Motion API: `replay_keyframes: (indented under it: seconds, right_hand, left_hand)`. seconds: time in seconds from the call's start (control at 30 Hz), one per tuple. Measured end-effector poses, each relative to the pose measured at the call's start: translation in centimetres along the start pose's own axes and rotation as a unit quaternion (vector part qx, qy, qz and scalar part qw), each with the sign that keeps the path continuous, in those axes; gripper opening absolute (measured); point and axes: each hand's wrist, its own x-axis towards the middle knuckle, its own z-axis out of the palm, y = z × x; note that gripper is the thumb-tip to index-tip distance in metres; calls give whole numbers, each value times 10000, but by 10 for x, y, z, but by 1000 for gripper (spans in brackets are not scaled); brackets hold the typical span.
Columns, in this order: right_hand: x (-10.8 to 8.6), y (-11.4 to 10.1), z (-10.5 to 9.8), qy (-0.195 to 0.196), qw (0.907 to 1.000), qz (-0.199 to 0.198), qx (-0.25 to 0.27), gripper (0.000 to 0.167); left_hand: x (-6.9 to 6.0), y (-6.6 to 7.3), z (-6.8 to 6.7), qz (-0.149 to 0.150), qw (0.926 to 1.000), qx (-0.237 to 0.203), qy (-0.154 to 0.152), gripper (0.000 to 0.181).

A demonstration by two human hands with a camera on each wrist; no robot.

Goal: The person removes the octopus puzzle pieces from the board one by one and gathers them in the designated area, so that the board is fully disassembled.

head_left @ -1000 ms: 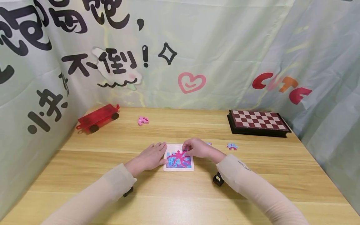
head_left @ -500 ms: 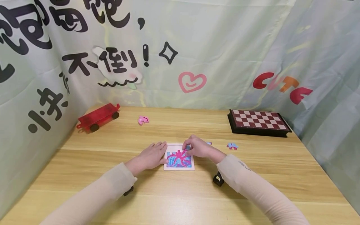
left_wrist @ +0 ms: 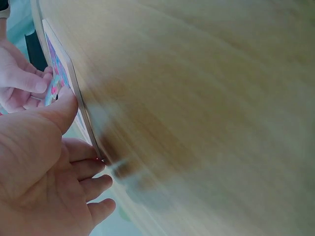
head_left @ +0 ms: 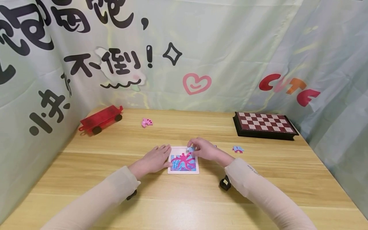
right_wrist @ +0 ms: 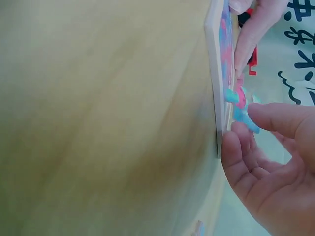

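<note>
A framed octopus puzzle (head_left: pixel 183 163) lies flat on the table, its upper strip partly unfilled. My left hand (head_left: pixel 153 160) rests on its left edge; in the left wrist view the thumb of that hand (left_wrist: pixel 44 162) lies over the rim and the other fingers are loosely extended beside it. At the upper right corner my right hand (head_left: pixel 204 149) pinches a blue and pink piece (head_left: pixel 190 149). The right wrist view shows this piece (right_wrist: pixel 241 110) tilted up above the frame (right_wrist: pixel 214 64), between the thumb and fingers of my right hand (right_wrist: pixel 280 157).
A blue piece (head_left: pixel 238 149) lies to the right, and another (head_left: pixel 215 146) is partly hidden behind my right wrist. Farther back are a pink piece (head_left: pixel 147 122), a red wheeled cart (head_left: pixel 101 120) at left and a checkered board box (head_left: pixel 265 125) at right. A printed curtain (head_left: pixel 230 57) surrounds the table.
My right hand has shifted slightly up and right, and the piece in its fingers shows more clearly, raised at the corner. The left hand has stayed on the frame.
</note>
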Motion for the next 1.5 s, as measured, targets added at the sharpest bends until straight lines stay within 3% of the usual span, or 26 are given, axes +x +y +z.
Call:
replay_keyframes:
  seconds: [0.2, 0.47, 0.77, 1.0, 1.2, 1.5]
  right_hand:
    - [-4, 2, -5, 100, 9979, 82, 639, 17]
    - [-23, 17, -30, 705, 9878, 279, 1359, 9]
    - [-78, 58, -88, 1430, 9750, 731, 1535, 25]
    - [-124, 102, -126, 1877, 9612, 1510, 1346, 38]
    - [-145, 130, -138, 1867, 9534, 1971, 1312, 39]
    - [-158, 164, -142, 1746, 9375, 2491, 1690, 34]
  left_hand:
    - [0, 1, -1, -1, 10000, -14, 13, 70]
    - [-1, 2, -2, 59, 10000, -13, 19, 69]
    - [-1, 0, 1, 37, 10000, 0, 40, 70]
    - [-3, 0, -1, 65, 10000, 27, 33, 69]
    - [-3, 0, -1, 68, 10000, 24, 33, 68]
    - [-2, 2, -2, 44, 10000, 1, -12, 69]
